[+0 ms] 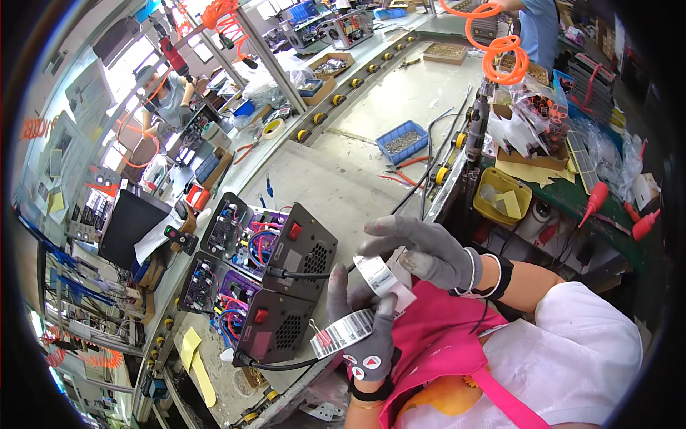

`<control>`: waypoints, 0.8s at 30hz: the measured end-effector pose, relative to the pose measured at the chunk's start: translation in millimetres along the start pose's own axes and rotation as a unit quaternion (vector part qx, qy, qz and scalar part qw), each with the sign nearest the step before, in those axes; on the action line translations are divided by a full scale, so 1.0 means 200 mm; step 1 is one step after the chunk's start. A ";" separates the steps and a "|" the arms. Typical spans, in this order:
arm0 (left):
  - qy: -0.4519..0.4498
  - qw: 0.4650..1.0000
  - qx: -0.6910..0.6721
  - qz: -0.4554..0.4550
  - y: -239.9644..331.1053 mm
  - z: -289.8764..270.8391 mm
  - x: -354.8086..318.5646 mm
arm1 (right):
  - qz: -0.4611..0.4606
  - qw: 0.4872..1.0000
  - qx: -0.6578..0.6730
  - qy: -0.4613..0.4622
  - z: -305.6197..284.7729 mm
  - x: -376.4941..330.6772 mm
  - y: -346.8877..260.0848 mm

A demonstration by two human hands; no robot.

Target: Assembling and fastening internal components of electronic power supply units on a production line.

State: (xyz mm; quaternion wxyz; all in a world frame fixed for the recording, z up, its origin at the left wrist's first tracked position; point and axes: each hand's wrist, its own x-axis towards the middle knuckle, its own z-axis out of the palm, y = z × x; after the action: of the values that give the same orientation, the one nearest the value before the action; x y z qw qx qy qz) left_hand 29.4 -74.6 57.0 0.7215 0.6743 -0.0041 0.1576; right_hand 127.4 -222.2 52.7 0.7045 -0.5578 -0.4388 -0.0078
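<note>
A strip of white printed labels (345, 332) loops between my gloved hands in front of my pink apron. My left hand (373, 349), in a grey glove with red and white round stickers on its back, is closed on the strip between thumb and fingers. Above it, my right hand (444, 259) is curled with its thumb at the strip's upper part, the index finger stretched out to the left. To the left of my hands stand two black machine housings (312, 243) with open sides, showing circuit boards, coloured wires, red switches and black cables.
A blue tray of small metal parts (402, 141) lies on the workbench beyond, near red-handled pliers (412, 162). Yellow rollers (442, 174) line the bench's edges. At right is a yellow bin (502, 196); a coiled orange hose (504, 61) hangs above. Other people work farther off.
</note>
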 end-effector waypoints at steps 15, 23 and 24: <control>-0.028 0.999 0.011 0.017 -0.11 0.11 -0.02 | 0.038 0.984 -0.163 0.052 -0.03 -0.19 -0.01; -0.061 0.998 0.015 -0.029 -0.08 0.17 -0.02 | 0.079 0.984 -0.138 0.079 -0.08 -0.24 -0.02; -0.061 0.998 0.018 -0.025 -0.09 0.18 -0.02 | 0.061 0.984 -0.147 0.084 -0.08 -0.25 -0.01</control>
State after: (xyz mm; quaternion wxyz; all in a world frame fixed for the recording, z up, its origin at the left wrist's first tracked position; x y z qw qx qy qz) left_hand 36.7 -111.3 42.4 0.7110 0.6958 -0.0287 0.0979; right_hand 105.6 -259.0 23.8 0.6482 -0.6784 -0.3374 -0.0755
